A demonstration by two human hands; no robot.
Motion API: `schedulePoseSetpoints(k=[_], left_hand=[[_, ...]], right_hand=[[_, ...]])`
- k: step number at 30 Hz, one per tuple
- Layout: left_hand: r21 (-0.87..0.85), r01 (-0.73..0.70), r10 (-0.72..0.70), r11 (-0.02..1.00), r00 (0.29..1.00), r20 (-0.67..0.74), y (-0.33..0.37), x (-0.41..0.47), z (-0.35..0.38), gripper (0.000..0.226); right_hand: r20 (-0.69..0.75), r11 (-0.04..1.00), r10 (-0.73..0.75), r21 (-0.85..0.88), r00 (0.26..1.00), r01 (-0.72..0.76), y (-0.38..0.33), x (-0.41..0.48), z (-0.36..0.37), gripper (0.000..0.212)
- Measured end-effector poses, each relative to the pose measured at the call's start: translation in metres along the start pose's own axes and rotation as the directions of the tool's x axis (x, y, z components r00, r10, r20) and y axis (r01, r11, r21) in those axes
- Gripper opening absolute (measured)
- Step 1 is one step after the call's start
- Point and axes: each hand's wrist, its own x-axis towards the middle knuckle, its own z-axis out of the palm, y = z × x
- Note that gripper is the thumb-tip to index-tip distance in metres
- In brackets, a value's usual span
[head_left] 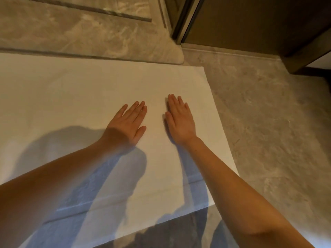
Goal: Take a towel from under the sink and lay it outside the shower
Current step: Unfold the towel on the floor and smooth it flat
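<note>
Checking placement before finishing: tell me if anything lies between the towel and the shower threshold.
Nothing visible does. The towel lies flat with its far edge against the shower curb; left hand and right hand rest flat on it.

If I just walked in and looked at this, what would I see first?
First, the big white towel spread flat on the grey marbled floor, filling most of the view. Then two bare hands pressed flat on it near the middle, palms down with fingers straight: the left hand and the right hand, side by side but not touching. Beyond the towel's far edge runs the raised stone shower threshold.
</note>
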Motion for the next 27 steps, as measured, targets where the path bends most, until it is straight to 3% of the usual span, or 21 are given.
schedulePoseSetpoints(k=[3, 5, 11, 15, 18, 22, 24, 27], left_hand=[[0.003, 0.012, -0.012, 1.000, 1.000, 0.007, 0.000, 0.000, 0.002, 0.062], [0.002, 0.018, -0.018, 1.000, 1.000, 0.012, 0.000, 0.000, 0.002, 0.062], [-0.017, 0.016, -0.015, 1.000, 1.000, 0.017, 0.001, -0.002, -0.002, 0.062], [-0.045, 0.048, -0.049, 0.998, 0.999, -0.015, -0.004, 0.012, -0.002, 0.059], [0.025, 0.092, -0.091, 0.995, 0.995, -0.030, -0.024, 0.046, -0.008, 0.063], [0.068, 0.224, -0.226, 0.972, 0.973, 0.035, -0.045, 0.065, 0.000, 0.067], [0.083, 0.225, -0.229, 0.971, 0.973, 0.035, -0.045, 0.065, 0.002, 0.069], [0.079, 0.215, -0.218, 0.973, 0.976, 0.022, -0.045, 0.065, 0.000, 0.073]], right_hand=[[0.077, 0.990, -0.139, 0.016, 0.987, 0.138, -0.029, 0.028, 0.017, 0.056], [0.104, 0.989, -0.151, 0.005, 0.983, 0.151, -0.010, 0.036, 0.016, 0.055], [0.017, 0.988, 0.152, -0.038, 0.988, -0.151, 0.096, 0.044, -0.020, 0.054], [0.004, 0.987, 0.147, -0.066, 0.989, -0.146, 0.104, 0.043, -0.018, 0.055], [0.018, 0.986, 0.143, -0.089, 0.989, -0.141, 0.103, 0.044, -0.019, 0.056], [-0.003, 0.974, 0.181, -0.137, 0.983, -0.180, 0.087, 0.054, -0.020, 0.057], [-0.036, 0.993, 0.079, -0.082, 0.996, -0.081, 0.055, 0.070, -0.015, 0.057], [0.020, 0.979, -0.202, -0.013, 0.979, 0.202, -0.003, 0.095, 0.001, 0.056]])
